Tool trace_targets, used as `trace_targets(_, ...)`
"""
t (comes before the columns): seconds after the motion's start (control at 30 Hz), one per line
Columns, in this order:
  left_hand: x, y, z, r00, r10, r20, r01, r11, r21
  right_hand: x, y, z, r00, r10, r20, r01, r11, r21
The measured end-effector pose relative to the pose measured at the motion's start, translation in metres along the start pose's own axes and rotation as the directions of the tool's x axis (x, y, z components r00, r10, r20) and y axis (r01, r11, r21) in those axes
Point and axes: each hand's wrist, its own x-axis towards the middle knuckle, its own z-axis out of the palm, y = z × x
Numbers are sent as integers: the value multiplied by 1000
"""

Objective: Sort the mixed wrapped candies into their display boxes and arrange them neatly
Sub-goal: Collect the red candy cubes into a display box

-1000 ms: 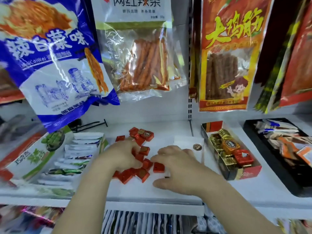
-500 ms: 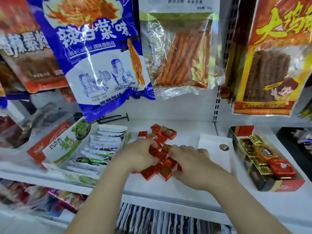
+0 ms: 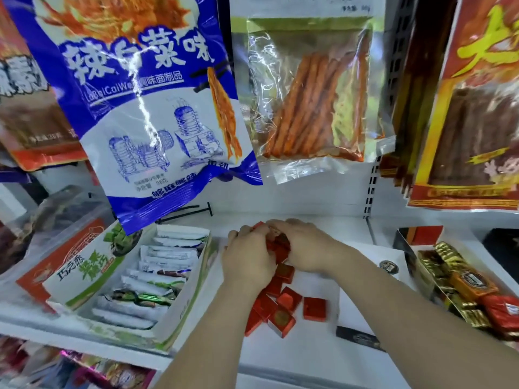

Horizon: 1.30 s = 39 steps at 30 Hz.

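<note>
White shop shelf [image 3: 303, 357] under hanging snack bags [image 3: 157, 113] is serving as the sorting surface. The person is gathering the red candies [image 3: 289, 300], loose foil squares lying mid-shelf. Left hand [image 3: 247, 259] and right hand [image 3: 306, 245] are meeting over the far end of the pile, fingers of both curling round a clump and squeezing it between them. The near squares are lying loose and touching, with one sitting just apart to the right. The step looks like collecting the reds. The next move is probably calling for lifting the clump without spilling and carrying it to the candy box [image 3: 421, 235] at right, already holding gold and red pieces, though which box is meant is unclear. Green-and-white box [image 3: 185, 304] at left is holding white sachets. The hands are hiding how many squares are being held, the frame edge is cutting the right box, and blur is smearing the labels.
</note>
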Motion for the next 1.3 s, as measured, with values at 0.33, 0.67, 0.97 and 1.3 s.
trace_targets(0.33, 1, -10, -34, 983, -182, -29, 137, 831, -539, 8, -5, 2, 997, -40, 65, 52, 980, -193)
trace_targets(0.67, -7, -8, -31, 968, -209, 140, 251, 758, -603, 0, -14, -12, 979, -112, 168, 149, 962, -227)
trace_targets(0.97, -7, -12, -24, 984, -54, 170, 94, 967, -238, -3, 0, -16, 996, -61, 68, 68, 992, -103)
trace_targets(1.3, -12, 8, -41, 990, 83, 111, -5, 819, -573, -37, -5, -35, 1000, 22, -14, -6, 715, 699)
